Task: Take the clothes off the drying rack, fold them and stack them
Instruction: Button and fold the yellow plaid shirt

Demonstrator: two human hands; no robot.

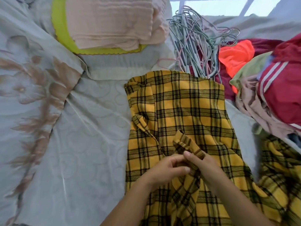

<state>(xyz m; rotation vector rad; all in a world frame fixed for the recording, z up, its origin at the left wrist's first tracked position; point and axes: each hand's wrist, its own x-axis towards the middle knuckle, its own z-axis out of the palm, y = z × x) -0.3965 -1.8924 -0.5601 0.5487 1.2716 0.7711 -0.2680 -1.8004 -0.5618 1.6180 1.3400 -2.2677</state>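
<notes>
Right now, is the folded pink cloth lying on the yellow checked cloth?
No, the folded pink cloth lies on a lime-green cloth at the far side, apart from the yellow checked cloth.

Yellow-and-black plaid garment (184, 103), peach folded cloth (112, 22), orange cloth (236, 56), grey floral sheet (40, 95).

Head-worn camera looks steeply down, close over the bed (91, 131).
</notes>
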